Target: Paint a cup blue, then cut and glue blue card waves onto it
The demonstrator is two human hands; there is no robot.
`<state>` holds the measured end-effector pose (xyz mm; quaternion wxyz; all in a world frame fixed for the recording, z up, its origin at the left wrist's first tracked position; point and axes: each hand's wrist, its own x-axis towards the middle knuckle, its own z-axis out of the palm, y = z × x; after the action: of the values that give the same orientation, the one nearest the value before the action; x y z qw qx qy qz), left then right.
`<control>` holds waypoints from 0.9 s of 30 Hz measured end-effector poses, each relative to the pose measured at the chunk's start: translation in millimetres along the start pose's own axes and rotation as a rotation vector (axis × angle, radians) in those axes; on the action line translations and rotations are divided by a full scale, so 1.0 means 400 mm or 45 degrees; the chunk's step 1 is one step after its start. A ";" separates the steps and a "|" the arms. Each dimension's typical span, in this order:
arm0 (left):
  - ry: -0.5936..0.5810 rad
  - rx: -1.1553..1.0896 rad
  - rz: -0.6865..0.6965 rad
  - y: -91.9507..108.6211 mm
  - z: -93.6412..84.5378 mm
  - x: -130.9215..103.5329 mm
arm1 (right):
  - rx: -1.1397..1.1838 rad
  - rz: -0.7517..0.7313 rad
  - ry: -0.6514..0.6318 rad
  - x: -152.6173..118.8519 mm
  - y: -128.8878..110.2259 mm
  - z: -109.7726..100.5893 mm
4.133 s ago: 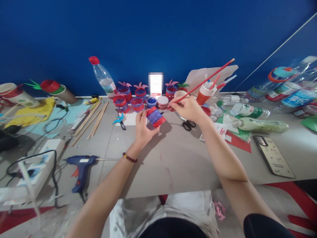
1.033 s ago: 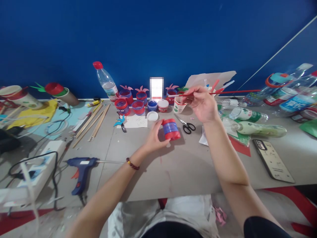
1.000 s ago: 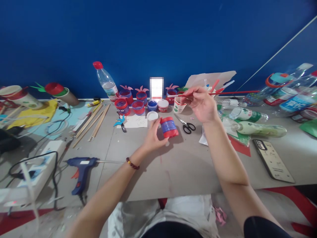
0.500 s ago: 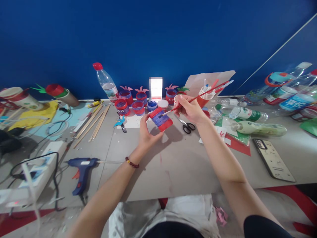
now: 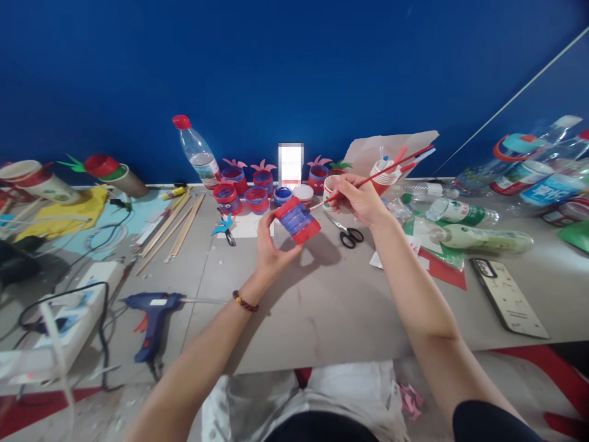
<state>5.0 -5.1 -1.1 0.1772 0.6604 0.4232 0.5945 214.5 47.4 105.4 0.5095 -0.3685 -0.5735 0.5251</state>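
My left hand [image 5: 272, 245] grips a small cup [image 5: 297, 221] by its two ends, tilted above the table; it is red at both ends with a blue painted band round the middle. In my right hand [image 5: 356, 199] is a red-handled paintbrush [image 5: 391, 166], its tip at the cup's right side. Whether the bristles touch the cup I cannot tell. Just behind are an open jar of blue paint [image 5: 282, 195] and a white-lidded jar [image 5: 302, 194]. A paper cup [image 5: 330, 187] stands partly hidden behind my right hand.
Several red and blue painted cups [image 5: 256, 201] line the wall. Black-handled scissors [image 5: 348, 236] lie right of centre. Left are a blue glue gun [image 5: 154, 316], wooden sticks [image 5: 188, 227] and a power strip [image 5: 76, 319]. Right are plastic bottles [image 5: 464, 212] and a phone [image 5: 508, 298].
The brush tip has moved from the middle of the blue band to the cup's right edge, with my right hand shifting slightly right. My left hand and the cup stay almost in place.
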 end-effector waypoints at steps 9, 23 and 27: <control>0.013 0.041 0.009 0.024 -0.006 0.010 | -0.040 -0.083 -0.058 -0.007 -0.022 -0.040; 0.076 0.121 0.097 0.008 -0.007 0.016 | -0.131 0.093 -0.168 -0.015 -0.041 -0.023; 0.092 0.142 0.119 0.011 -0.010 0.021 | -0.136 0.081 -0.080 -0.006 -0.038 -0.055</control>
<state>2.4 -2.2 8.5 0.0968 0.6665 0.4305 0.6009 238.1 47.2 118.4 0.4541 -0.3964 -0.6043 0.5210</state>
